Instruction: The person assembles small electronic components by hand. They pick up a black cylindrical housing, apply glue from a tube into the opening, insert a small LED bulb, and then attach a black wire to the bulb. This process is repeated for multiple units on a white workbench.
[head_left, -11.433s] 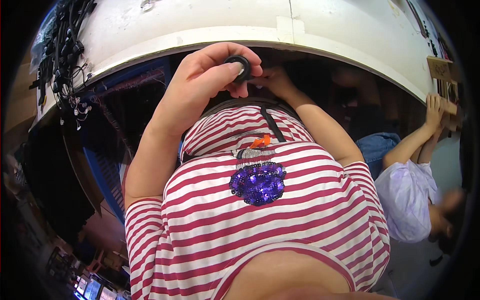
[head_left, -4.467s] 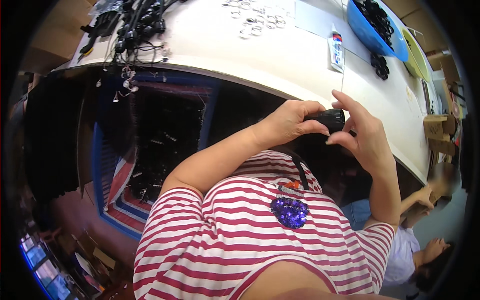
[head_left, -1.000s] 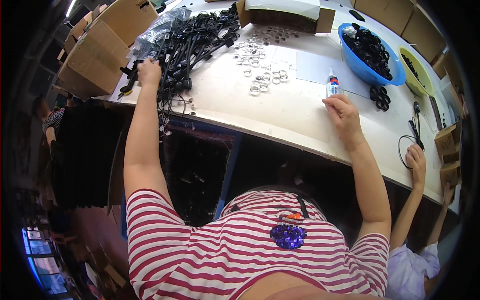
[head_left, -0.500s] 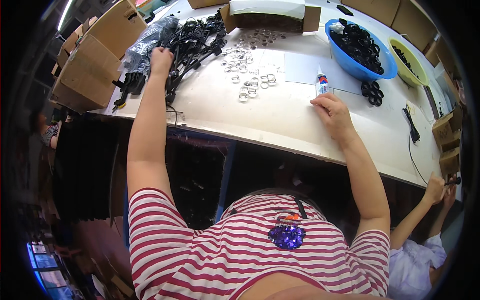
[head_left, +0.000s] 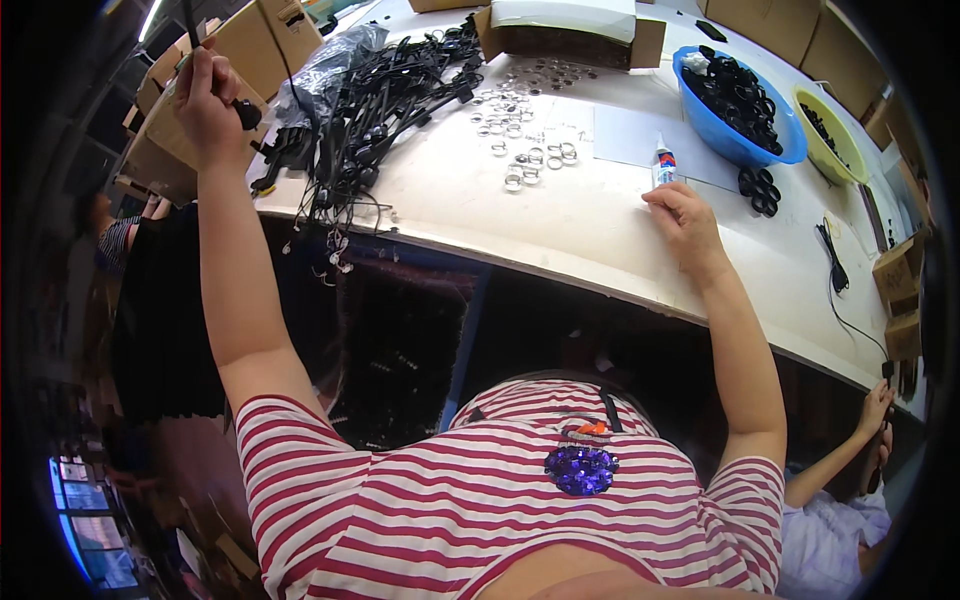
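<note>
Here, left hand (head_left: 207, 92) raised high at the tabletop's far left corner, grip closed round a black cord with a small black plug (head_left: 247, 114) hanging just beside the thumb. Cord runs up out of view. Just right of it, a tangled heap of black cables (head_left: 375, 100), glossy and thin, spilling over the tabletop (head_left: 600, 240) edge, part of it lying on a crumpled clear plastic bag (head_left: 335, 60).

Right hand (head_left: 682, 218) rests flat-ish on the pale tabletop, fingers curled loosely, gripping nothing; a small white glue bottle (head_left: 663, 163) with coloured label stands upright just beyond the fingertips, on a grey sheet (head_left: 630, 135).

Between the hands: scattered small metal rings (head_left: 525, 165), shiny. Far right: round blue plastic bowl (head_left: 740, 145) of black ring parts, yellow bowl (head_left: 825, 135) beside it. Brown cardboard boxes (head_left: 250, 40) at far left; another open one (head_left: 570, 30) at the back edge.
</note>
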